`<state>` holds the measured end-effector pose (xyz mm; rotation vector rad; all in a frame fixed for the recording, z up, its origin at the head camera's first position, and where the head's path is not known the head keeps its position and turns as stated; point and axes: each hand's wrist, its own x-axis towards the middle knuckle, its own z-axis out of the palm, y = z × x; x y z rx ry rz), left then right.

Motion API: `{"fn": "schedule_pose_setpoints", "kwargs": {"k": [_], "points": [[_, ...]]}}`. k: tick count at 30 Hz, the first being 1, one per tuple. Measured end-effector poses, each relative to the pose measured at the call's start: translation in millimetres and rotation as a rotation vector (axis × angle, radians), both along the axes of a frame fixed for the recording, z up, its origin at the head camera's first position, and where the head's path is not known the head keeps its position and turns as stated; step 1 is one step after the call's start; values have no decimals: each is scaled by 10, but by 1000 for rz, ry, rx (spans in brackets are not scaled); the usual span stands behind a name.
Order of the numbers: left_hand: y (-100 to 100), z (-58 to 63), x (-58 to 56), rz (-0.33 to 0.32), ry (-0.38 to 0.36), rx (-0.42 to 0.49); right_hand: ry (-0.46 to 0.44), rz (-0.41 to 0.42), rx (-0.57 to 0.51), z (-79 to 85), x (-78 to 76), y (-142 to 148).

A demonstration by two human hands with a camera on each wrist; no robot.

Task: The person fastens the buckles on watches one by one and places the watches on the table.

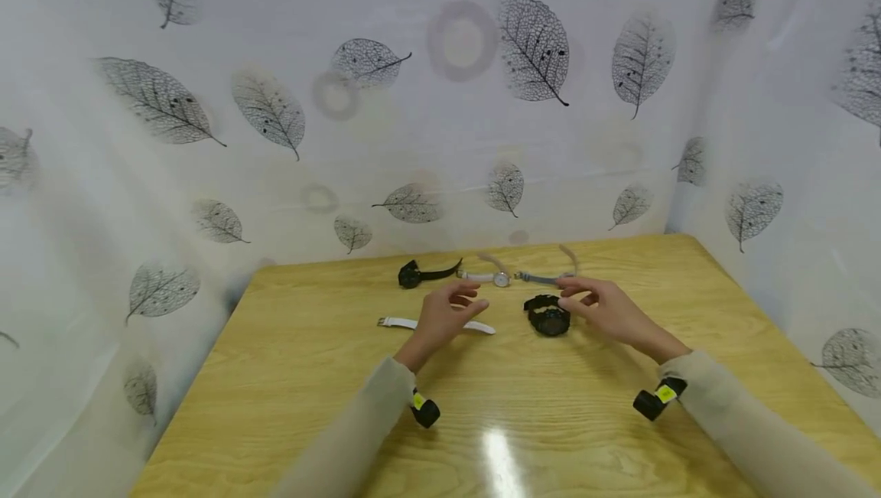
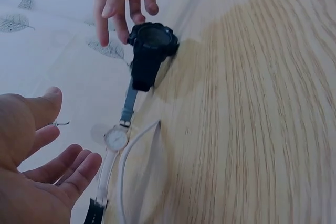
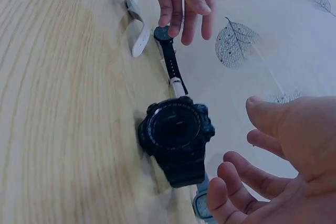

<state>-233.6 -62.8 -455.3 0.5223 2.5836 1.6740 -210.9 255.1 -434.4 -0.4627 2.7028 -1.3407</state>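
1. Head view: The chunky black watch with a round dial and a looped, thick strap [image 1: 551, 323] lies on the yellow wood-grain table [image 1: 310, 375] between the two hands, much nearer the right hand [image 1: 609, 313]. It sits just left of that hand's fingertips, dial towards the person, strap loop behind, so its long axis runs roughly away from the body. The right fingers are loosely bent and hold nothing; whether a tip touches the watch cannot be told here. The left hand [image 1: 443, 314] hovers with thumb and fingers apart over the flat white strap with a metal buckle [image 1: 480, 327], which lies sideways, its middle hidden.

2. Left wrist view: The left hand's fingers are spread around nothing. The chunky black watch is well apart from them, just beside the right hand's hanging fingers. The white strap curves up off the wood, nearer the left hand.

3. Right wrist view: The right thumb and fingers stand apart, grasping nothing. The chunky black watch is left of the fingertips, dial facing up, its strap end lying nearest the fingers; a narrow gap seems to separate them.
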Motion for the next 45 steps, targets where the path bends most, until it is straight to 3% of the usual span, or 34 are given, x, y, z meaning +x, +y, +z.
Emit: {"fn": "schedule_pose_setpoints", "kwargs": {"k": [7,14,22,29,37,45], "points": [[-275,-7,31,60,33,1,42,54,-25,51,-38,-136],[-431,-26,50,73,48,1,56,56,-13,27,-55,-235],[-622,-20,63,123,98,16,179,37,-6,88,-77,-403],[-828,-5,106,176,105,3,201,111,-47,113,-146,-638],[-1063,-62,129,219,111,-5,132,179,-53,119,-157,-929],[-1175,-62,188,234,77,5,59,222,-71,21,-174,-1177]]}}
